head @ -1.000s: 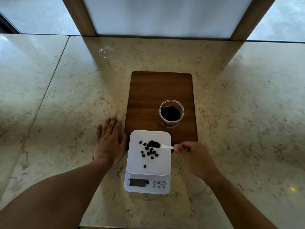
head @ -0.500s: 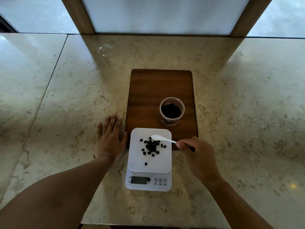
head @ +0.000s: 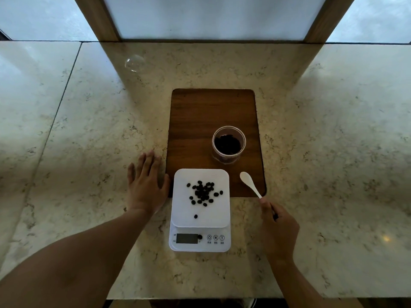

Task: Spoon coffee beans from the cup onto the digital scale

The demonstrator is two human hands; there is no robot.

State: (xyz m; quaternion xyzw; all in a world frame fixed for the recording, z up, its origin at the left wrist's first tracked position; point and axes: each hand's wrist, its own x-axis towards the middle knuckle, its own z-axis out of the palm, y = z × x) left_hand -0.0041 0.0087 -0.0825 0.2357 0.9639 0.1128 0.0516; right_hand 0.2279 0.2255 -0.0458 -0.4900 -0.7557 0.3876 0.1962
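Note:
A white digital scale (head: 219, 218) stands on the marble counter, its plate overlapping the near edge of a wooden board (head: 200, 121). Several dark coffee beans (head: 203, 193) lie in a loose pile on the plate, one apart nearer the display. A clear cup (head: 229, 144) with beans inside stands upright on the board, behind and right of the scale. My right hand (head: 278, 227) pinches the handle of a small white spoon (head: 249, 183), whose empty bowl hovers right of the scale. My left hand (head: 145, 188) lies flat on the counter, fingers spread, beside the scale's left edge.
A small clear dome-shaped object (head: 134, 62) sits far back left on the counter. Wooden window posts (head: 97, 18) rise at the back edge. The counter's near edge (head: 200, 297) runs just below the scale.
The spoon tipped its beans onto the plate, then my right hand drew it off to the right of the scale, empty. The pile grew. My left hand stayed put.

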